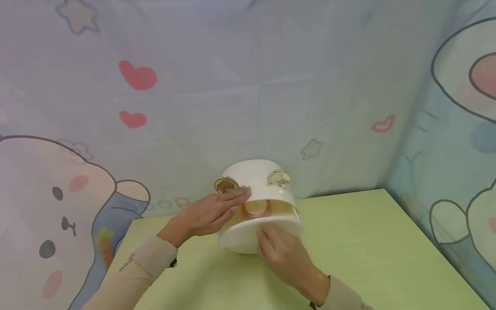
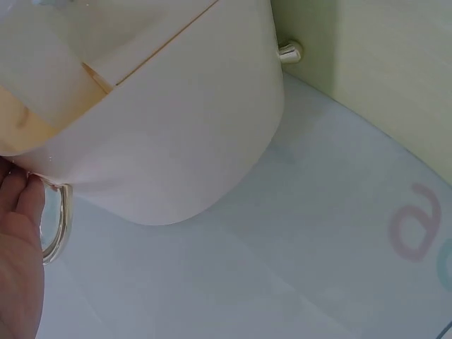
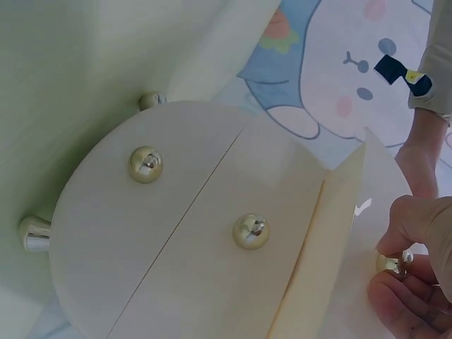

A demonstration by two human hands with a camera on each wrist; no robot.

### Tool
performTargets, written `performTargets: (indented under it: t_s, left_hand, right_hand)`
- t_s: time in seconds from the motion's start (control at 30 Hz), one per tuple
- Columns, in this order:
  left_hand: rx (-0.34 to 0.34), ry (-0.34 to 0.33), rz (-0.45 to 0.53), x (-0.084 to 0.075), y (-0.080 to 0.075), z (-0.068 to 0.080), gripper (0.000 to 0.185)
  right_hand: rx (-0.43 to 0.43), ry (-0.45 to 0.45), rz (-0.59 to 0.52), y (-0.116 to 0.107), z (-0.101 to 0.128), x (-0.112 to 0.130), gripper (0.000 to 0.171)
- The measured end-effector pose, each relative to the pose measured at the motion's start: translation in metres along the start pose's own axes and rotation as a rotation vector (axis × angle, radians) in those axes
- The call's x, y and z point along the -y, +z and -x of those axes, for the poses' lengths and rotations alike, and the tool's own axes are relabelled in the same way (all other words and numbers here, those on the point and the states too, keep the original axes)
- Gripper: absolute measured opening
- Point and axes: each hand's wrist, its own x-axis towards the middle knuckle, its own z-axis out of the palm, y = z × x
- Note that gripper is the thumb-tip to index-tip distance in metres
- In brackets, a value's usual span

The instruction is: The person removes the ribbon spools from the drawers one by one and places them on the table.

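A round white box (image 1: 253,172) with gold fittings lies tipped on the green table (image 1: 372,241). My left hand (image 1: 222,206) lies flat with straight fingers against its side, next to a gold ring handle (image 1: 226,185); the left wrist view shows those fingers (image 2: 20,233) beside the ring (image 2: 58,224). My right hand (image 1: 277,247) is at the front of the box. In the right wrist view it (image 3: 413,286) pinches a small gold knob (image 3: 389,263) on a white panel (image 3: 339,233) that stands swung out from the round face (image 3: 176,233).
Two more gold knobs (image 3: 145,164) (image 3: 251,232) sit on the round face, and gold feet (image 3: 34,234) stick out at its rim. A cartoon-print cloth (image 1: 248,86) hangs close behind and to the right. The table edge runs along the right.
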Motion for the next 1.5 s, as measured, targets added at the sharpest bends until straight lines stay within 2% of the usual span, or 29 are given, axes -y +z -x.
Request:
performTargets:
  t_s: [0.27,0.6,1.03,1.33,1.5]
  left_hand:
    - [-0.002,0.005,0.021,0.001,0.000,0.000,0.051]
    - [0.015,-0.020,0.020,-0.001,-0.001,0.001,0.052]
    - [0.003,-0.022,0.041,-0.002,0.000,-0.001,0.051]
    - [-0.010,-0.016,0.027,-0.002,0.001,0.000,0.052]
    - [-0.011,-0.017,0.021,-0.003,0.002,0.000,0.052]
  right_hand:
    - [-0.041,-0.027,-0.029,-0.012,0.001,0.008,0.026]
    - [-0.082,-0.039,-0.038,-0.025,0.001,0.018,0.026]
    - [-0.181,-0.163,-0.032,-0.039,-0.003,0.024,0.028]
    - [-0.143,-0.137,-0.034,-0.034,0.019,0.035,0.024]
    - [-0.135,-0.137,-0.019,-0.034,0.022,0.041,0.025]
